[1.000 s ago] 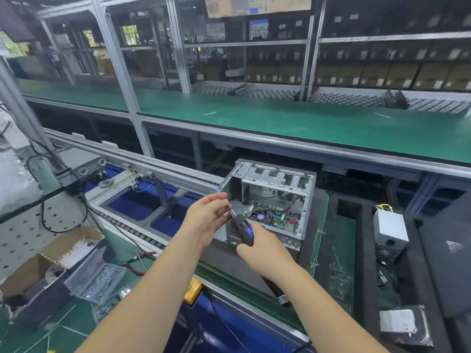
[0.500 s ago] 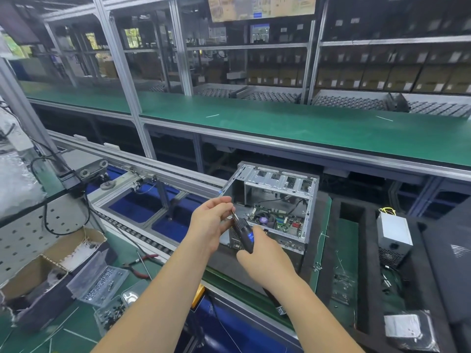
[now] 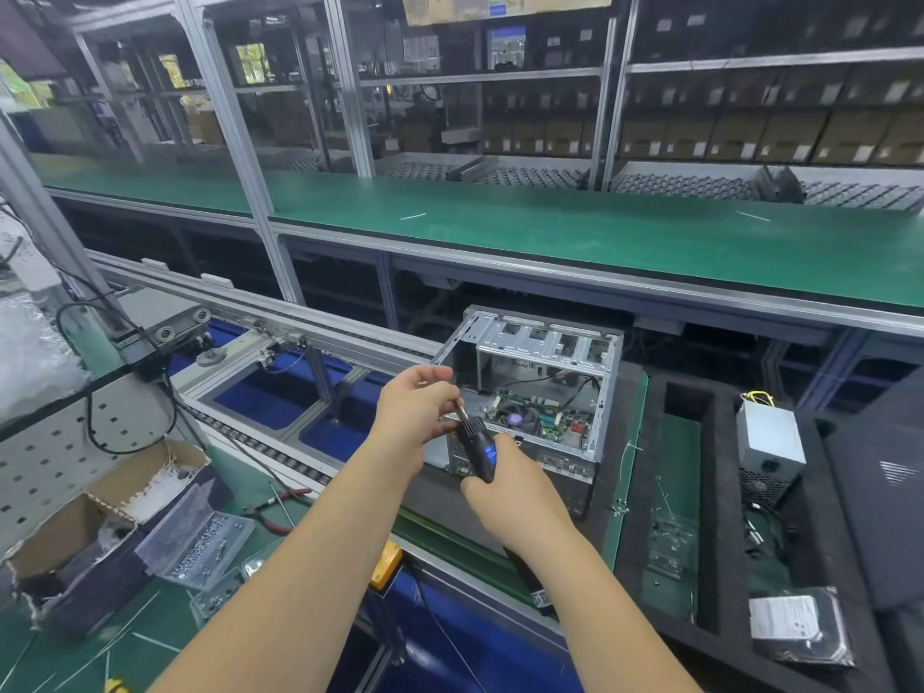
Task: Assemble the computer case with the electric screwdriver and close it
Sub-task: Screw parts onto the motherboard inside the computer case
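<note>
Item: right hand [image 3: 515, 497], fingers wrapped round the black body of the electric screwdriver [image 3: 477, 450], which tilts up and leftward, its blue label facing the camera. Item: left hand [image 3: 417, 417], fingertips pinched together at the screwdriver's metal tip, just above and left of the right hand; whether a screw sits between those fingertips cannot be told. Item: computer case [image 3: 540, 392], bare metal, side panel off, directly beyond both hands and partly hidden by them; its open side faces up and toward the camera, showing a green circuit board [image 3: 542, 417] with a round cooler and black cables at the bottom, a slotted drive cage along the top. Item: power supply unit [image 3: 770, 445], grey box with yellow wires at its top, well to the right of the right hand, standing in black foam. Item: loose small screws [image 3: 620, 507] on the green mat, just right of the right hand. Item: clear plastic screw box [image 3: 200, 542], lid raised, down and left of the left forearm, beside an open cardboard box [image 3: 95, 522]. Item: red-handled pliers [image 3: 280, 507], left of the left forearm, lying flat on the mat.
</note>
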Demonstrator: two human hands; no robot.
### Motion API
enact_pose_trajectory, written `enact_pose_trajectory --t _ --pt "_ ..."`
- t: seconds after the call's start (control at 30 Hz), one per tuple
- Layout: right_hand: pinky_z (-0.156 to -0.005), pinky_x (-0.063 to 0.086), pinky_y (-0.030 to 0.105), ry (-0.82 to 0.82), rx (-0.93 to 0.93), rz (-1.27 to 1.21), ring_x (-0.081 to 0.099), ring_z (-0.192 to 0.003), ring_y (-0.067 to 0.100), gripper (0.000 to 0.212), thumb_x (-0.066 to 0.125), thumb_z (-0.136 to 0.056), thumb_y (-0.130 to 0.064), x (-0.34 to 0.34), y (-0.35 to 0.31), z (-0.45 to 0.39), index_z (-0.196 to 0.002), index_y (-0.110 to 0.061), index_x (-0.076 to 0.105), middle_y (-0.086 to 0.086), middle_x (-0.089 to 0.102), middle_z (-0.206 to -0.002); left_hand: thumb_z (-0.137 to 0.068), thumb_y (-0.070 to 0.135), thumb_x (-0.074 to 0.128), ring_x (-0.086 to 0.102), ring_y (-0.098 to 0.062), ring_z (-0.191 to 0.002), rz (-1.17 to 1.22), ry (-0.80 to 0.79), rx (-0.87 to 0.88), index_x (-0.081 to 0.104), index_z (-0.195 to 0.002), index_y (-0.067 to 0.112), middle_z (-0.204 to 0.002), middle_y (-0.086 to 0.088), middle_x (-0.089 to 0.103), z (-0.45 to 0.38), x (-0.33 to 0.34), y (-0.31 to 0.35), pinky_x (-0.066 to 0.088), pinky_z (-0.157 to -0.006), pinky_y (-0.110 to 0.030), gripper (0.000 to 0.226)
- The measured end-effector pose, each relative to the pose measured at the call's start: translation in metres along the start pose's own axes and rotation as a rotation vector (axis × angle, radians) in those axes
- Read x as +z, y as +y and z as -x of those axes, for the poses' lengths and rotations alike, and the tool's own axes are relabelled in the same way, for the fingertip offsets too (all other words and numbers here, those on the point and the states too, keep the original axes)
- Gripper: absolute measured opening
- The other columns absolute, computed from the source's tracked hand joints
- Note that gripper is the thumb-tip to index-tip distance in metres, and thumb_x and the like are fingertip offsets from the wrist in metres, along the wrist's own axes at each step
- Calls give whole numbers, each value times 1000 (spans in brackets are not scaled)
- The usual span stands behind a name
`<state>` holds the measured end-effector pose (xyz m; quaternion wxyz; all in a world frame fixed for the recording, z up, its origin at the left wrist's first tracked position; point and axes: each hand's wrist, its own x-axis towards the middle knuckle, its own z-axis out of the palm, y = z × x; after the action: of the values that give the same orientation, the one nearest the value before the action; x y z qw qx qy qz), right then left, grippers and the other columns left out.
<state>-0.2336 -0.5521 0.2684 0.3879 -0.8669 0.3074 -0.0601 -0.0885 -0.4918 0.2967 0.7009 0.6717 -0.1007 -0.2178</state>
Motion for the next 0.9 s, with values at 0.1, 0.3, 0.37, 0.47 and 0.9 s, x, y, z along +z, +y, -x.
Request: enact_pose_trajectory --t 0.1,0.3,0.37,0.47,0.9 --pt "-60 42 35 -7 -6 -66 58 -80 18 29 58 -91 -34 1 4 1 -113 -27 40 -1 59 -97 -89 2 67 69 -19 -79 41 -32 -30 69 -109 11 -87 -7 72 0 3 0 63 -77 -38 22" --pt "-57 40 33 -37 3 -167 61 -78 20 33 59 -89 -33 4 12 2 -114 -28 37 0 60 -97 -88 8 70 68 -17 -76 147 -97 -185 68 -94 8 -85 -7 70 3 12 -12 58 -77 -33 7" --pt "-58 41 33 -43 13 -184 60 -79 18 39 59 -89 -33 8 18 3 -121 -28 36 -2 59 -98 -91 14 72 68 -15 -73 132 -71 -231 69 -98 10 -83 -3 74 3 15 -18 58 -76 -33 9" --pt "-58 40 32 -53 28 -226 59 -80 17 44 58 -89 -33 14 28 4 -127 -28 35 -3 58 -98 -92 21 73 68 -13 -73 100 -65 -275 72 -103 10 -87 -1 78 3 19 -28 58 -77 -32 15" --pt "-68 52 18 -147 203 -498 63 -90 5 93 81 -66 -26 110 89 -5 -144 -44 34 -13 60 -114 -101 18 63 63 -14 -67 175 -220 -604 62 -103 7 -84 -5 67 -43 23 -149 50 -68 -27 11"
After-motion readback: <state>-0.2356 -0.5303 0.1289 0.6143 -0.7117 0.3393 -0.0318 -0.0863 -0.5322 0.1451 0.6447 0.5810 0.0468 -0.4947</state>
